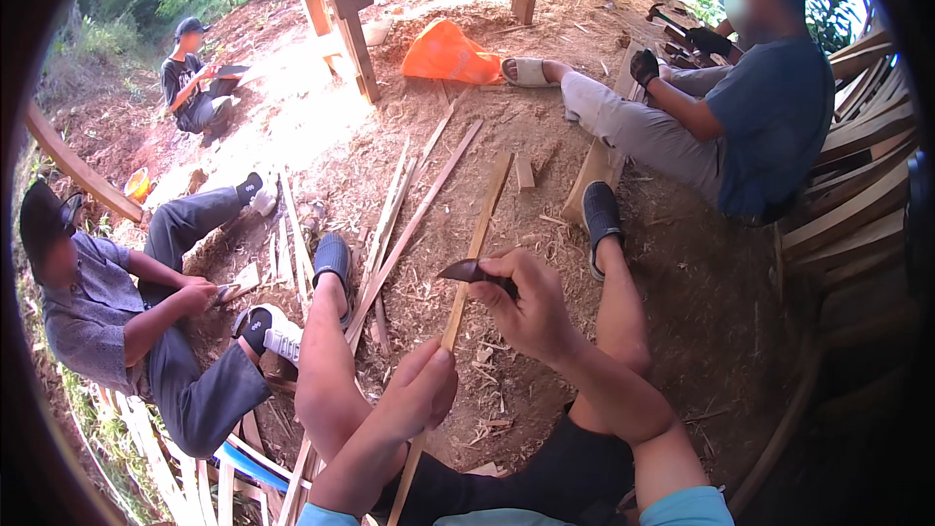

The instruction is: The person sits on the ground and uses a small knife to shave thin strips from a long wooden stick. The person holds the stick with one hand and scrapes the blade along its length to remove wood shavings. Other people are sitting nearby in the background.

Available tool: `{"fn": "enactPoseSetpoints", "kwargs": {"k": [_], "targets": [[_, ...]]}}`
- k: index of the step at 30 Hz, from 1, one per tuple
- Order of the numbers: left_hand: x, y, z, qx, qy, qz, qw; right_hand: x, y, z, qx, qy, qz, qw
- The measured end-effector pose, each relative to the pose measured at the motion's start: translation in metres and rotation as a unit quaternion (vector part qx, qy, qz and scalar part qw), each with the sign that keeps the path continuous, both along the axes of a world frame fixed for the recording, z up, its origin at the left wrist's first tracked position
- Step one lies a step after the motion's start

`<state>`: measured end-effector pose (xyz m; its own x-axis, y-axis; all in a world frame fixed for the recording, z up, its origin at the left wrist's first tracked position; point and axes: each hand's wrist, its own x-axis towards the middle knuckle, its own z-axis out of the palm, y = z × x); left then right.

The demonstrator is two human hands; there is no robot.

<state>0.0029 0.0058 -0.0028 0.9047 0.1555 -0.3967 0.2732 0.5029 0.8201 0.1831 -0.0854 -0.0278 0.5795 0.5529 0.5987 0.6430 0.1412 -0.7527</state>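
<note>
My left hand point(421, 392) grips a long thin bamboo strip point(475, 244) near its lower end; the strip runs up and away across the dirt ground between my legs. My right hand point(531, 307) is closed on the handle of a small dark curved knife point(466, 272), whose blade lies against the strip just above my left hand. My bare legs stretch out to either side of the strip, each foot in a dark sandal.
Several loose strips point(409, 224) lie on the ground ahead. One person sits at the left point(107, 302) whittling, another at the right point(750, 117) in dark gloves, a third far back left point(190, 78). Stacked slats point(857, 195) at right, orange bag point(450, 54), wooden posts point(351, 29).
</note>
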Motion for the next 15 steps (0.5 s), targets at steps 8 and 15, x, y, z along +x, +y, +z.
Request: {"fn": "enactPoseSetpoints", "kwargs": {"k": [8,15], "targets": [[-0.001,0.0,-0.002,-0.004,0.02,0.002,1.0,0.01,-0.003,0.003,-0.01,0.075,-0.002,0.997],[0.001,-0.002,-0.002,-0.005,0.019,-0.001,1.0,0.004,0.002,-0.004,0.018,0.004,-0.016,1.0]]}}
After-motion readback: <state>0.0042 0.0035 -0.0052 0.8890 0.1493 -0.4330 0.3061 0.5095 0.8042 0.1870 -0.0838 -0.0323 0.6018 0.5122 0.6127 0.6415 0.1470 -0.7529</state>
